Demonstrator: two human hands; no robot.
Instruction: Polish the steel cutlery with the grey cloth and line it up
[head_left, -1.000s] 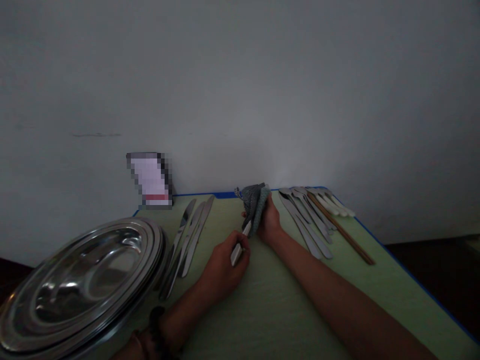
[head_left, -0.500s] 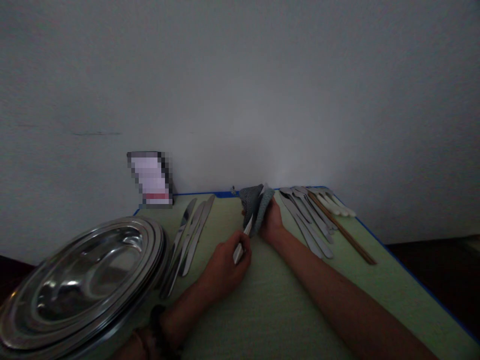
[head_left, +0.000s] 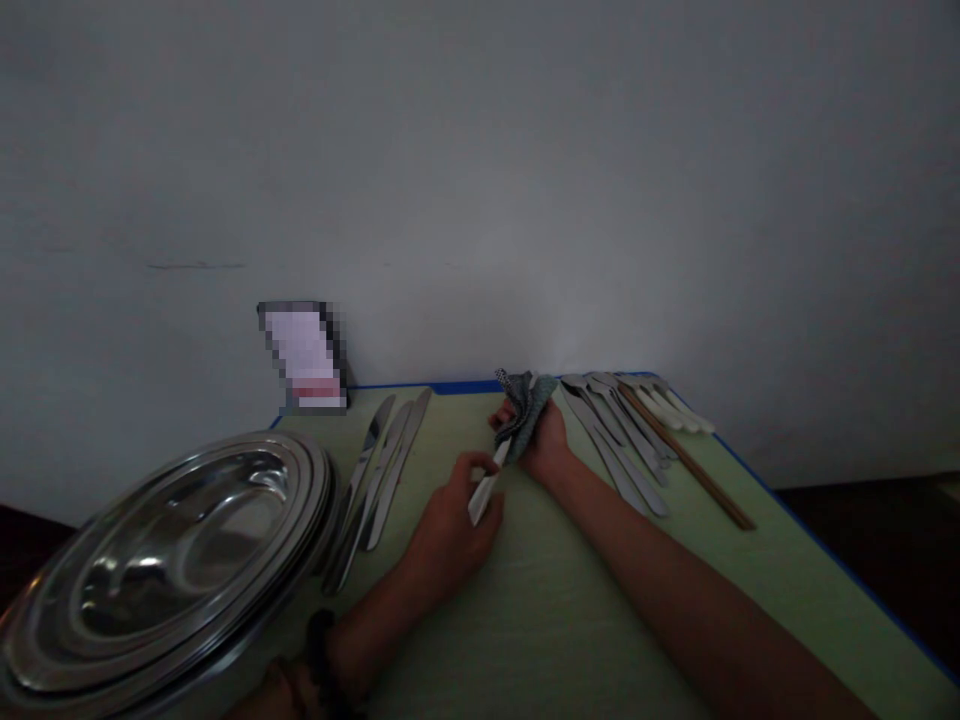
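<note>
My left hand (head_left: 459, 515) is closed round the handle of a table knife (head_left: 481, 497), which points up and away from me. A grey-and-blue patterned cloth (head_left: 517, 415) is folded about the knife's far part and hides most of it. My right hand (head_left: 551, 440) grips that cloth from the right side, its fingers curled behind and partly showing to the left of it. Left of my hands, several table knives (head_left: 391, 470) lie side by side. Close by on the right are metal spoons (head_left: 611, 395) and other metal cutlery with long flat handles (head_left: 626, 465).
A stack of oval steel plates (head_left: 300, 470) stands at the left. Wooden chopsticks (head_left: 697, 470) and white-handled cutlery (head_left: 667, 408) lie at the right. A phone with a blurred screen (head_left: 304, 350) leans on the wall (head_left: 480, 180) behind the blue-edged green table (head_left: 540, 620).
The cloth has bunched tighter and shifted slightly to the right around the knife. Fingertips of my right hand now show at its left side. My left hand stays nearly in place.
</note>
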